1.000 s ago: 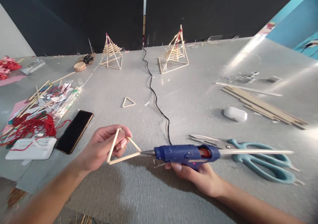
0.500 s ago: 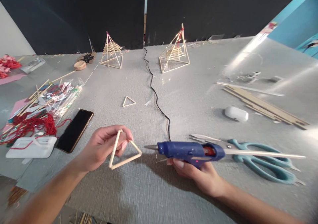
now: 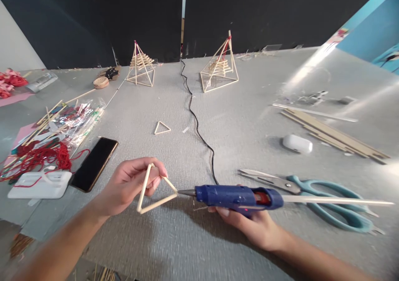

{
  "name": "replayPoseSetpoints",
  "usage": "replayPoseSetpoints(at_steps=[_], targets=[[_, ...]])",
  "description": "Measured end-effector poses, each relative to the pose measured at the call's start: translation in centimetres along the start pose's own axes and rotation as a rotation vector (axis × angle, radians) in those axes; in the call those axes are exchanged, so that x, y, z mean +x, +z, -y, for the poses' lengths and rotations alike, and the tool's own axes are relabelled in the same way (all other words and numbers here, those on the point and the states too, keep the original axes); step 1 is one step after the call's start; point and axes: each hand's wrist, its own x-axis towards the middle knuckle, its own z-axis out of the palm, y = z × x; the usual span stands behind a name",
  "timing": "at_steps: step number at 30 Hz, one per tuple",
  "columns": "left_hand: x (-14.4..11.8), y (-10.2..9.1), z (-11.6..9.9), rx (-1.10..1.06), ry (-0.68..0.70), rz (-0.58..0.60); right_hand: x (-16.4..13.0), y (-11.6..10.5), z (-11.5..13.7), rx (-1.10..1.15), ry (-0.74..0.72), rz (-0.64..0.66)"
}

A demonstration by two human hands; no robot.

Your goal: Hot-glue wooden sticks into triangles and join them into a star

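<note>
Between its fingers and thumb, my left hand [image 3: 131, 183] pinches a triangle of thin wooden sticks [image 3: 158, 204] above the table. My right hand [image 3: 249, 225] is wrapped round the handle of a blue glue gun [image 3: 230, 195]. The gun's metal nozzle meets the right corner of the triangle. A long glue stick [image 3: 336, 200] juts from the back of the gun, over teal-handled scissors [image 3: 304, 185]. A smaller stick triangle [image 3: 162, 127] lies flat farther back on the table.
Two stick pyramids [image 3: 141, 67] [image 3: 220, 67] stand at the back. A black cord [image 3: 199, 129] runs to the gun. Left lie a phone [image 3: 95, 163], red yarn [image 3: 51, 158] and bagged sticks [image 3: 84, 119]. Right are a white case [image 3: 297, 143] and flat wooden strips [image 3: 333, 135].
My right hand has brought the glue gun slightly left and down, so its nozzle now touches the triangle's corner. My left hand has held the triangle almost still.
</note>
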Motion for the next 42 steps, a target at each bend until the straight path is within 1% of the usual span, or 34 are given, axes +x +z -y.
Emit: replayPoseSetpoints(at_steps=[2, 4, 9, 16, 19, 22, 25, 28, 30, 32, 33, 35, 36, 37, 39, 40, 42], targets=[[0.0, 0.0, 0.0, 0.008, 0.004, 0.007, 0.3, 0.0, 0.3, 0.029, -0.068, 0.032], [0.1, 0.0, 0.0, 0.013, 0.009, 0.013, 0.4, 0.1, 0.3, 0.045, -0.102, 0.039], [0.1, -0.1, 0.1, 0.015, 0.019, 0.016, 0.3, 0.2, 0.2, -0.012, -0.138, -0.021], [0.2, -0.1, 0.2, -0.023, -0.001, -0.006, 0.3, 0.0, 0.2, 0.024, -0.172, -0.006], [0.3, -0.2, 0.3, -0.079, -0.002, -0.019, 0.3, -0.2, 0.0, -0.013, -0.171, 0.039], [0.3, -0.1, 0.2, -0.128, -0.004, -0.031, 0.1, -0.4, -0.3, -0.043, -0.132, 0.089], [0.4, 0.0, 0.0, -0.15, -0.011, -0.047, -0.3, -0.4, -0.8, -0.004, -0.065, 0.064], [0.5, 0.3, -0.2, -0.17, -0.034, -0.073, -0.7, 0.2, -1.4, 0.125, 0.103, -0.065], [0.6, 0.5, -0.3, -0.197, -0.061, -0.113, -0.8, 0.7, -1.7, 0.197, 0.21, -0.158], [0.8, 0.6, -0.4, -0.227, -0.078, -0.169, -0.7, 1.0, -1.8, 0.189, 0.273, -0.258], [0.9, 0.6, -0.5, -0.238, -0.078, -0.197, -0.5, 1.1, -1.8, 0.142, 0.283, -0.32], [1.1, 0.6, -0.5, -0.25, -0.063, -0.243, -0.2, 0.9, -1.9, -0.034, 0.259, -0.441], [1.2, 0.5, -0.4, -0.252, -0.053, -0.258, -0.1, 0.6, -2.0, -0.15, 0.226, -0.455], [1.2, 0.4, -0.4, -0.253, -0.044, -0.27, 0.1, 0.3, -2.0, -0.267, 0.19, -0.432], [1.3, 0.2, -0.3, -0.253, -0.034, -0.285, 0.3, -0.3, -2.0, -0.486, 0.095, -0.313], [1.3, 0.2, -0.2, -0.25, -0.03, -0.288, 0.4, -0.5, -2.0, -0.591, 0.032, -0.255], [1.3, 0.1, -0.2, -0.244, -0.025, -0.291, 0.6, -0.6, -2.0, -0.782, -0.103, -0.191]])
